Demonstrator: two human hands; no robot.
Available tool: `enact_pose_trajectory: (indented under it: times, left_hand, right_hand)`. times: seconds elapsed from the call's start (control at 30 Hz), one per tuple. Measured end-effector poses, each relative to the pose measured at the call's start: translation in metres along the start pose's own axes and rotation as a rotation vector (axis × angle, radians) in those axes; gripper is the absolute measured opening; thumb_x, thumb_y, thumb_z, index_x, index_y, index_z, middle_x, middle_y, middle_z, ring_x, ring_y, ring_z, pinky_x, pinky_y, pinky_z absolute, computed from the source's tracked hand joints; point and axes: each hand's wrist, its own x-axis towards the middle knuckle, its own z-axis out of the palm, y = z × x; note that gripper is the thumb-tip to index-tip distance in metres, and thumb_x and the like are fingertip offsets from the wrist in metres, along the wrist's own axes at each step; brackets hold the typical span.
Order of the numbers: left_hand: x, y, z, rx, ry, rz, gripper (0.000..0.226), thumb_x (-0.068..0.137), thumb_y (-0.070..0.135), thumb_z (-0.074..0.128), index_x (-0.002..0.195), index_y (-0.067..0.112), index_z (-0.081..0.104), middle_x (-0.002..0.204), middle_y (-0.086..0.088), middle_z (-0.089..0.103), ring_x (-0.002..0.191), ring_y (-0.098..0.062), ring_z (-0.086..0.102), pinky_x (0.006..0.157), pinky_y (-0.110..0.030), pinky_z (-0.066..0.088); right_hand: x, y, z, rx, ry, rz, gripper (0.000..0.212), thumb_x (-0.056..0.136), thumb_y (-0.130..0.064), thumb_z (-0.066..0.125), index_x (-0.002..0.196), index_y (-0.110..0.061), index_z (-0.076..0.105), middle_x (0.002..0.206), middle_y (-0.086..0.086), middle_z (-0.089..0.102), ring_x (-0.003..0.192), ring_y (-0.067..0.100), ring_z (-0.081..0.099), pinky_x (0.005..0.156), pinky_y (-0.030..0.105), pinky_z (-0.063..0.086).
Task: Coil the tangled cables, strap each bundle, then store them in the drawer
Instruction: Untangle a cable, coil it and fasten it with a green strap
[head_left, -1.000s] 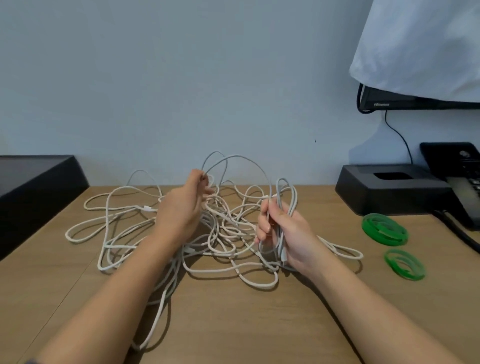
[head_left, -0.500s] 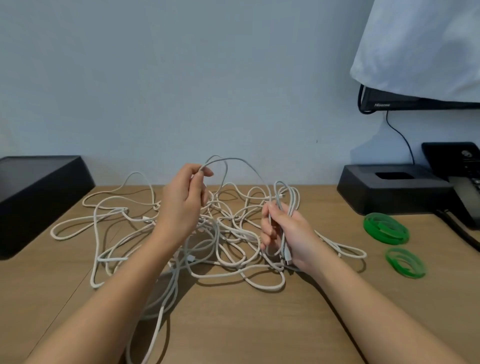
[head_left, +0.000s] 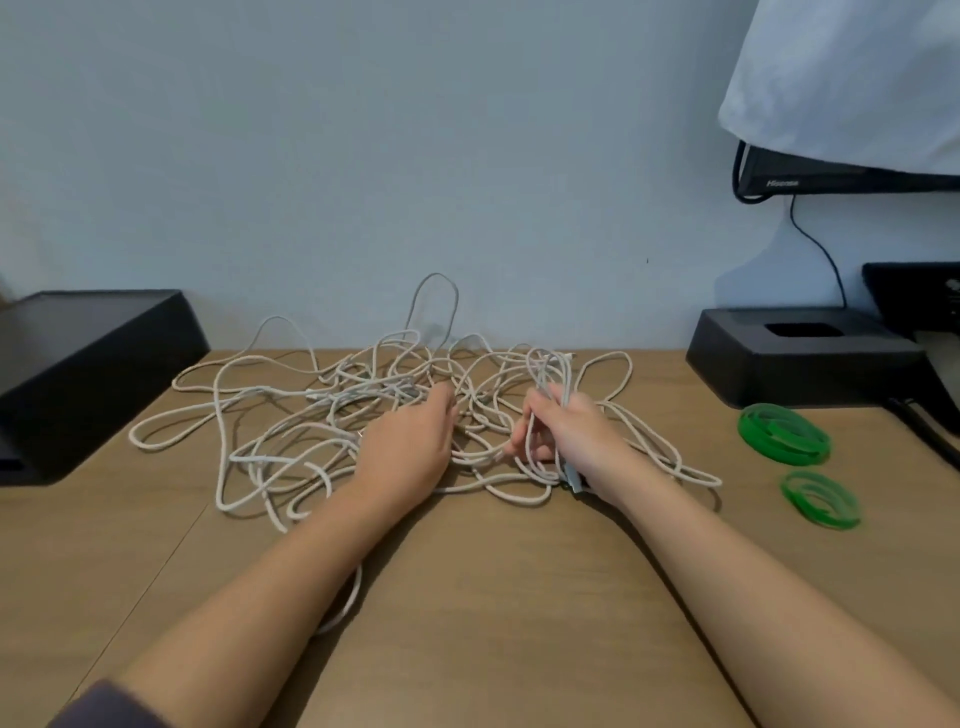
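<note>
Item: tangled cables (head_left: 332, 415) — white, loosely knotted, spread across the middle of the wooden tabletop (head_left: 493, 597) close to the wall, with one loop standing up at the back and one strand trailing toward the near edge under the left forearm.

Right hand (head_left: 571, 441): grip closed around a few gathered loops of the cables, held upright above the heap; a grey connector end hangs out beneath the wrist.

Left hand (head_left: 410, 447): palm down on the centre of the tangle, fingers reaching into the strands; whether its grip has hold of a strand cannot be told, as the fingertips are hidden.

Green straps — two flat coiled rings on the tabletop to the right, well apart from the cables: larger ring (head_left: 783, 440) farther back, smaller ring (head_left: 820, 499) nearer.

Other: black box (head_left: 88, 358) at the left edge; black holder (head_left: 800, 364) with a slot in its top at the right, beside a black telephone (head_left: 924, 306); monitor (head_left: 852, 179) under a white cloth (head_left: 852, 78) above.
</note>
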Motion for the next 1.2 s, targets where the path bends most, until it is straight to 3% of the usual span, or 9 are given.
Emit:
enact_pose_trajectory:
  times: [0.17,0.37,0.5,0.6,0.73,0.87,1.0,1.1,1.2]
  left_hand:
    - [0.013,-0.018,0.004,-0.094,0.184,0.043,0.016,0.1,0.027,0.042,0.097,0.015,0.052,0.096,-0.006,0.055,0.076,-0.035,0.059,0.057,-0.034,0.034]
    - [0.001,-0.013,-0.004,-0.296,0.276,0.029,0.015,0.101,0.032,0.042,0.1,0.02,0.05,0.072,0.004,0.057,0.068,-0.025,0.056,0.06,-0.038,0.042]
    - [-0.009,-0.006,-0.013,-0.398,0.33,0.139,0.024,0.101,0.037,0.034,0.097,0.018,0.047,0.063,0.003,0.053,0.059,-0.027,0.054,0.056,-0.043,0.045]
    - [-0.017,0.001,-0.019,-0.486,0.328,0.216,0.022,0.101,0.039,0.032,0.099,0.024,0.047,0.061,0.007,0.049,0.055,-0.016,0.05,0.052,-0.035,0.04]
    - [-0.024,0.008,-0.022,-0.507,0.319,0.328,0.021,0.1,0.04,0.031,0.099,0.028,0.047,0.058,0.014,0.044,0.053,-0.004,0.045,0.053,-0.02,0.032]
    - [-0.022,0.008,-0.021,-0.5,0.331,0.368,0.022,0.102,0.034,0.036,0.098,0.023,0.055,0.065,0.015,0.047,0.058,-0.005,0.046,0.055,-0.023,0.037]
    - [-0.021,0.006,-0.02,-0.4,0.287,0.369,0.025,0.1,0.033,0.037,0.093,0.02,0.057,0.072,0.009,0.057,0.064,-0.015,0.053,0.057,-0.035,0.043]
    - [-0.019,0.007,-0.018,-0.283,0.21,0.419,0.012,0.098,0.027,0.044,0.087,0.025,0.05,0.068,0.013,0.049,0.062,-0.018,0.052,0.054,-0.033,0.041]
    - [-0.019,0.009,-0.015,-0.237,0.143,0.452,0.014,0.098,0.031,0.041,0.084,0.028,0.044,0.065,0.013,0.046,0.059,-0.018,0.05,0.052,-0.03,0.034]
  right_hand:
    - [0.003,0.002,-0.003,0.11,0.041,-0.056,0.023,0.106,-0.015,0.036,0.087,-0.008,0.047,0.062,0.005,0.065,0.057,0.022,0.066,0.051,0.026,0.051]
    - [-0.007,0.007,-0.007,0.222,-0.006,-0.111,0.023,0.106,-0.025,0.039,0.088,-0.013,0.048,0.058,-0.001,0.047,0.05,0.017,0.048,0.052,0.029,0.041]
    - [-0.012,0.006,-0.006,0.237,0.065,-0.085,0.02,0.099,-0.031,0.056,0.085,-0.018,0.048,0.053,-0.004,0.035,0.045,0.013,0.035,0.05,0.026,0.037]
    - [-0.012,0.006,-0.008,0.208,0.108,-0.047,0.033,0.096,-0.036,0.058,0.071,-0.019,0.046,0.047,-0.004,0.033,0.043,0.014,0.032,0.05,0.028,0.034]
    - [-0.013,0.003,-0.008,0.224,0.059,-0.018,0.052,0.1,-0.046,0.046,0.056,-0.019,0.037,0.048,0.0,0.032,0.041,0.016,0.034,0.045,0.025,0.037]
    - [-0.014,0.003,-0.007,0.304,-0.041,-0.046,0.041,0.103,-0.039,0.041,0.082,-0.01,0.061,0.055,0.0,0.037,0.041,0.012,0.033,0.043,0.023,0.035]
    - [-0.013,0.002,-0.008,0.439,-0.112,-0.07,0.035,0.101,-0.033,0.044,0.114,-0.011,0.068,0.068,-0.003,0.048,0.045,0.008,0.035,0.048,0.024,0.033]
    - [-0.013,-0.002,-0.007,0.55,-0.131,-0.079,0.032,0.093,-0.029,0.052,0.111,-0.013,0.073,0.079,-0.003,0.055,0.054,0.008,0.04,0.05,0.022,0.039]
    - [-0.015,-0.006,-0.006,0.537,-0.115,-0.099,0.032,0.093,-0.028,0.049,0.108,-0.014,0.072,0.1,0.002,0.073,0.084,0.017,0.066,0.07,0.029,0.051]
